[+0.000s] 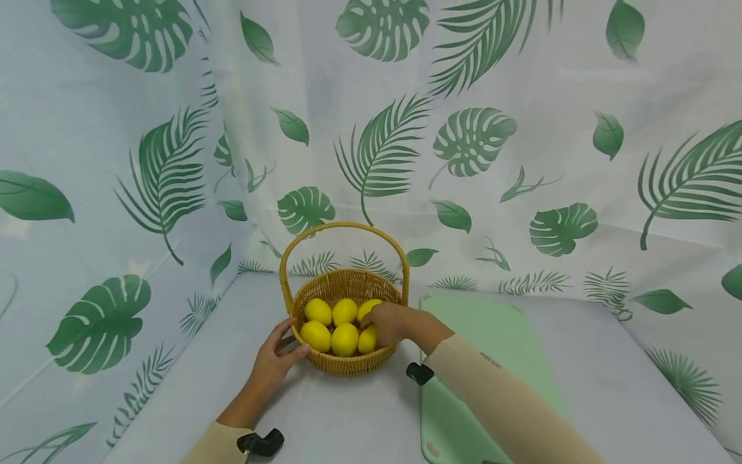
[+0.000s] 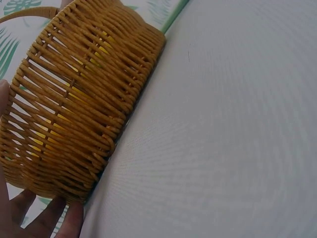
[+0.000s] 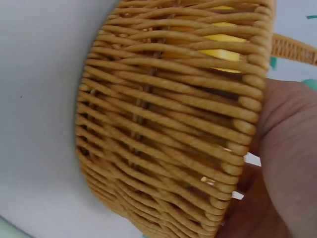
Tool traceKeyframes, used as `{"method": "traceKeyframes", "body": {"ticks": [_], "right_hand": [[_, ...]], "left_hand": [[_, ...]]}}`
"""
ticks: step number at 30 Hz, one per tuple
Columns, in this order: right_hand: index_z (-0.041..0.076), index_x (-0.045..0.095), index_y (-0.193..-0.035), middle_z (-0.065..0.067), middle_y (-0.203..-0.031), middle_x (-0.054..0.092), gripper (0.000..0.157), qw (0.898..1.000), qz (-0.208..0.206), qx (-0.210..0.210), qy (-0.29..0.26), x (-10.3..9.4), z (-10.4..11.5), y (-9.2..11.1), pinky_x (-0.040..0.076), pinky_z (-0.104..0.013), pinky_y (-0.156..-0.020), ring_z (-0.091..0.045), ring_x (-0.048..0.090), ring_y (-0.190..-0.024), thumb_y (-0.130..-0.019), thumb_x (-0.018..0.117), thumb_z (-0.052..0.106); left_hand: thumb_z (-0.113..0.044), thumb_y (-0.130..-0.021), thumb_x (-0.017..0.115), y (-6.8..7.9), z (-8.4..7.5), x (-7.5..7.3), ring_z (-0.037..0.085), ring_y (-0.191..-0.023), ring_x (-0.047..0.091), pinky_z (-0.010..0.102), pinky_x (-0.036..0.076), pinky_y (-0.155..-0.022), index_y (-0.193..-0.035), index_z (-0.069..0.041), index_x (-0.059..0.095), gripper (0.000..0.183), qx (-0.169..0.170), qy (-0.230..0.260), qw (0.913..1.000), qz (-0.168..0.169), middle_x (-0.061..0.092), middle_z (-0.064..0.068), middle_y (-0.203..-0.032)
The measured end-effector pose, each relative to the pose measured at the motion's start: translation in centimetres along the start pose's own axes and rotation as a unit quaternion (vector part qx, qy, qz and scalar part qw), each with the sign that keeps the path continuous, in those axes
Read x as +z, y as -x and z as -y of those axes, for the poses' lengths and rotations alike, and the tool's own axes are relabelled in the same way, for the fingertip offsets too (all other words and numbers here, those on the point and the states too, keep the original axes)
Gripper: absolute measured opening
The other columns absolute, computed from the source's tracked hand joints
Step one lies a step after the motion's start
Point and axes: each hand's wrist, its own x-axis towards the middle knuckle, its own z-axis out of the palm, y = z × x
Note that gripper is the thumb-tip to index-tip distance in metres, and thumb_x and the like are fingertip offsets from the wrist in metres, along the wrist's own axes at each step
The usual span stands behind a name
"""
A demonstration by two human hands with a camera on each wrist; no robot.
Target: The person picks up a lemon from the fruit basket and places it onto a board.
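Note:
Several yellow lemons (image 1: pixel 344 339) lie in two rows inside a tan wicker basket (image 1: pixel 350 366) with a tall arched handle (image 1: pixel 343 225). My left hand (image 1: pixel 275 356) touches the basket's left outer side, thumb near the front rim. In the left wrist view its straight fingers (image 2: pixel 73 220) reach the wicker low down. My right hand (image 1: pixel 390 323) reaches over the right rim into the basket, against the two rightmost lemons and partly covering them. Basket and hand hide its fingertips, so I cannot tell whether they grip a lemon.
A light green cutting board (image 1: pixel 481 425) lies on the white table, right of the basket, partly under my right forearm (image 1: pixel 493 393). Leaf-printed white sheets (image 1: pixel 371 84) rise behind and to the left. Both wrists wear a black device (image 1: pixel 261 443).

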Motion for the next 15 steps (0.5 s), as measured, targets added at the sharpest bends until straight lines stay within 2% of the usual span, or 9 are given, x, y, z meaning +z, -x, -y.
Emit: {"method": "traceKeyframes", "body": {"ticks": [4, 8, 15], "right_hand": [[0.018, 0.065, -0.128, 0.002, -0.125, 0.06, 0.046, 0.999, -0.033, -0.008, -0.004, -0.1, -0.2, 0.7, 0.043, -0.038, -0.1, -0.018, 0.052, -0.116, -0.084, 0.074, 0.023], [0.018, 0.063, -0.131, 0.0, -0.129, 0.057, 0.054, 0.998, -0.055, -0.011, -0.025, -0.5, -0.4, 1.3, 0.043, -0.04, -0.1, -0.02, 0.051, -0.118, -0.079, 0.079, 0.026], [0.025, 0.058, -0.128, 0.0, -0.13, 0.054, 0.056, 0.996, -0.071, -0.001, -0.06, -0.3, -0.3, 1.7, 0.046, -0.041, -0.096, -0.019, 0.05, -0.111, -0.078, 0.082, 0.028]], "left_hand": [[-0.028, -0.086, 0.077, 0.0, -0.1, 0.1, 0.036, -0.129, 0.044, 0.047, 0.049, -0.093, -0.147, -0.019, 0.041, 0.071, 0.002, 0.004, 1.0, 0.003, 0.03, 0.008, -0.154], [-0.026, -0.087, 0.076, -0.2, -0.2, 0.1, 0.035, -0.129, 0.044, 0.047, 0.048, -0.094, -0.147, -0.018, 0.041, 0.07, 0.008, 0.008, 0.9999, 0.005, 0.031, 0.008, -0.154], [-0.027, -0.087, 0.076, -0.1, 0.1, 0.1, 0.037, -0.129, 0.044, 0.047, 0.049, -0.092, -0.147, -0.018, 0.041, 0.07, 0.01, -0.01, 0.9999, -0.002, 0.031, 0.01, -0.154]]}}
